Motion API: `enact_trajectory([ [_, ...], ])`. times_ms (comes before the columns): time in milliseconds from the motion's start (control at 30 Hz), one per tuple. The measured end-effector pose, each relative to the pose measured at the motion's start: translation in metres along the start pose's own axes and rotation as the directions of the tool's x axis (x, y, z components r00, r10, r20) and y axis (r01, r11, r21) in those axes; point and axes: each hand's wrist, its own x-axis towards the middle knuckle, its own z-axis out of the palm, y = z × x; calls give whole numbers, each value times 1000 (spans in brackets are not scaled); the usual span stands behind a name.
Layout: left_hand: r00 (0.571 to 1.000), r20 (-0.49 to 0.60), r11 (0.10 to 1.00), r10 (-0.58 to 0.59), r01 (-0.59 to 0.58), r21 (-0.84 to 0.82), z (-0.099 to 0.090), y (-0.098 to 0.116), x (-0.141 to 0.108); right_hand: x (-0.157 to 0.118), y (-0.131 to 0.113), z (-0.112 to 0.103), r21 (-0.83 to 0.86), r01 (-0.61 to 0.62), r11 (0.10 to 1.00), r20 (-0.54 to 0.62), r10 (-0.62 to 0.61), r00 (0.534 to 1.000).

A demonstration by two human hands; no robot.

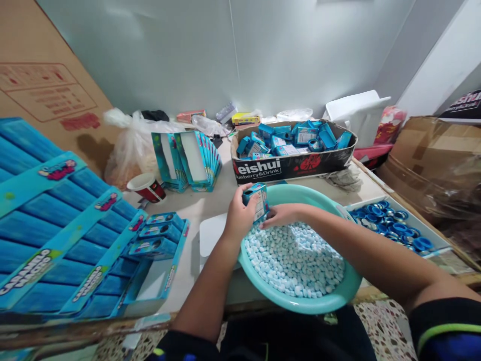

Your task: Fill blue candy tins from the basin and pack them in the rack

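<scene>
My left hand [240,208] clamped on blue box [260,204] at basin's [300,304] ten o'clock. Right hand [282,214] beside it, grip on pellets [296,268] unclear. Step judged filling; next move needs box steady.

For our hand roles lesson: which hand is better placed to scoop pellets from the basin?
Likely the right hand: it is over the pellets in the turquoise basin, while the left hand holds a blue carton.

The head camera looks forward and down, close over the table [203,203]
</scene>
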Motion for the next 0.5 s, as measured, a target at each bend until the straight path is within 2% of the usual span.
enact_trajectory([
  [67, 996, -77, 999, 48, -49, -17, -2, 2, 1, -1, -10, 2, -57, -55, 997, 184, 65, 981],
  [133, 990, -117, 996, 79, -84, -31, -4, 4, 2, -2, -21, 4, -173, -116, 978, 350, 172, 921],
  [200, 996, -78, 996, 45, -50, -73, -3, 3, 3, -4, -32, 5, -276, -125, 953, 463, 246, 851],
  [233, 999, -38, 995, 12, -16, -97, -3, 3, 3, -5, -37, 5, -304, -108, 947, 494, 253, 832],
  [333, 997, 57, 992, -43, 50, -119, -1, 0, 4, -9, -48, 2, -310, -47, 950, 536, 215, 817],
  [400, 996, 77, 992, -51, 59, -114, 0, -1, 5, -11, -54, 0, -274, -27, 961, 585, 189, 789],
  [500, 996, 61, 986, -61, 69, -149, -2, 1, 7, -11, -56, -1, -214, -9, 977, 677, 155, 720],
])
